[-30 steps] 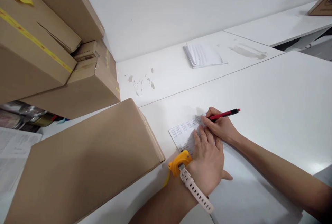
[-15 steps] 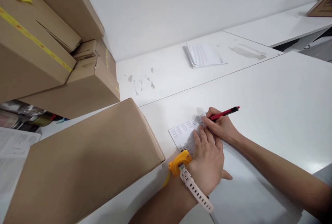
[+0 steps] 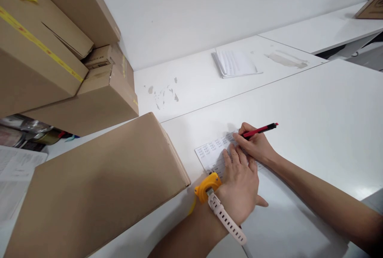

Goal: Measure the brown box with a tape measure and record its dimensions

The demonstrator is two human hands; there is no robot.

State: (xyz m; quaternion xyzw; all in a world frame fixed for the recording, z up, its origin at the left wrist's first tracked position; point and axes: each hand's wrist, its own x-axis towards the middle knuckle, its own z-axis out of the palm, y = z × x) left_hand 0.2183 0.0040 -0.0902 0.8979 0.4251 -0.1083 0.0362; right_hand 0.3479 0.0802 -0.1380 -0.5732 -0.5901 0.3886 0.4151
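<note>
My right hand [image 3: 255, 144] grips a red and black pen [image 3: 260, 130], its upper end slanting up to the right. The writing tip is hidden behind my fingers, over the top right part of a sheet of paper [image 3: 212, 154] with rows of handwriting. My left hand [image 3: 239, 184] lies flat on the sheet's lower part, fingers spread, just below the right hand. A pale pink watch strap [image 3: 226, 220] is around the left wrist. Beside that wrist is a yellow tape measure [image 3: 208, 184], close to the sheet's lower left corner.
A large cardboard box [image 3: 104, 182] stands left of my left hand. More cardboard boxes [image 3: 89, 102] are stacked at the back left against the wall. A stack of papers [image 3: 236, 64] lies near the wall. Another box [image 3: 371, 8] sits at the far right.
My right hand and the pen have shifted very slightly to the right along the sheet. The left hand stays in place.
</note>
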